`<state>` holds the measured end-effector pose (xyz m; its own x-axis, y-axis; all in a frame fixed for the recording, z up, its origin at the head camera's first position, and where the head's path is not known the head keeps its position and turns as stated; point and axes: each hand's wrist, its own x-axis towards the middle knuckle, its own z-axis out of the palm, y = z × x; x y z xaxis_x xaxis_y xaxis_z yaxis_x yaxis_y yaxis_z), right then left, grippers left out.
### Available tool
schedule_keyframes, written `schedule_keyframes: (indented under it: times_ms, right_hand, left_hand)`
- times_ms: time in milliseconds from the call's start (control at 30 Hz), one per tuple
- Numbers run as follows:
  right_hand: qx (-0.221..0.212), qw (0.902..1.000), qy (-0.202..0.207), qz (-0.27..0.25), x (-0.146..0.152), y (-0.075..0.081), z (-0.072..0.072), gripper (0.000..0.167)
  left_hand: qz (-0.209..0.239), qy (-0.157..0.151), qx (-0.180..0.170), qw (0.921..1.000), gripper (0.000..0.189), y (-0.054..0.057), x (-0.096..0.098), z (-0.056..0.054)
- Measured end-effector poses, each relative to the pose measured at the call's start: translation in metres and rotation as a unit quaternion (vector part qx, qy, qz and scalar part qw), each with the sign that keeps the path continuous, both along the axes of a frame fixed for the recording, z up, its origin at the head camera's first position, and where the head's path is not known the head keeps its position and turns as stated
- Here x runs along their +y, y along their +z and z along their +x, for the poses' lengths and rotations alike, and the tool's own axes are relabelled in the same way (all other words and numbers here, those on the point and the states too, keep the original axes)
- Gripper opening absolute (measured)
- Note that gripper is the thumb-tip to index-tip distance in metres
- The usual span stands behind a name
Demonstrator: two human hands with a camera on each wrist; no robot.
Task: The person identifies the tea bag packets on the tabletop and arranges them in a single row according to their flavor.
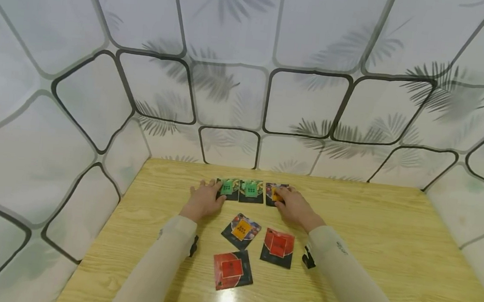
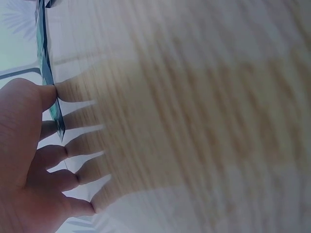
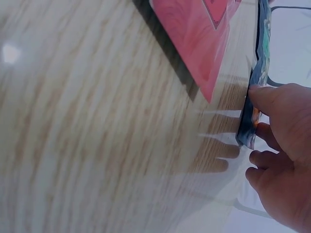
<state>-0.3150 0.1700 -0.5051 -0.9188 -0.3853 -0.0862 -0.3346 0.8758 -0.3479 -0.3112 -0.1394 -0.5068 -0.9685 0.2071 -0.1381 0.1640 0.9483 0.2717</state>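
Observation:
Three flat square sachets lie in a row at the back of the table. The left green sachet (image 1: 229,188) has my left hand (image 1: 205,200) at its left side, fingers spread and fingertips on the sachet and tabletop. In the left wrist view, the thumb of my left hand (image 2: 19,141) touches its near edge. A second green sachet (image 1: 251,192) lies in the middle. My right hand (image 1: 298,209) rests over the right side of the orange-labelled sachet (image 1: 270,197), partly hiding it. In the right wrist view, the thumb of my right hand (image 3: 286,116) touches the near edge.
Nearer me lie another orange-labelled sachet (image 1: 241,229), a red sachet (image 1: 278,248) to its right, and a second red sachet (image 1: 232,269) closest to me. The wooden table (image 1: 389,262) meets patterned fabric walls (image 1: 234,97) at the back and sides.

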Motion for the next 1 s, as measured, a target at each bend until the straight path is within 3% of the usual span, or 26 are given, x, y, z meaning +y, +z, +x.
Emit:
schedule_keyframes:
  times_ms: [533, 1000]
  right_hand:
    - [-0.002, 0.9999, -0.008, -0.006, -0.0019, -0.0020, 0.0004, 0.055]
    - [0.025, 0.9997, 0.004, 0.008, -0.0006, -0.0039, 0.0012, 0.055]
  left_hand:
    - [0.001, 0.001, -0.001, 1.0000, 0.064, -0.0004, 0.0008, -0.0006]
    - [-0.001, 0.000, 0.004, 1.0000, 0.065, -0.0032, 0.0002, -0.0008]
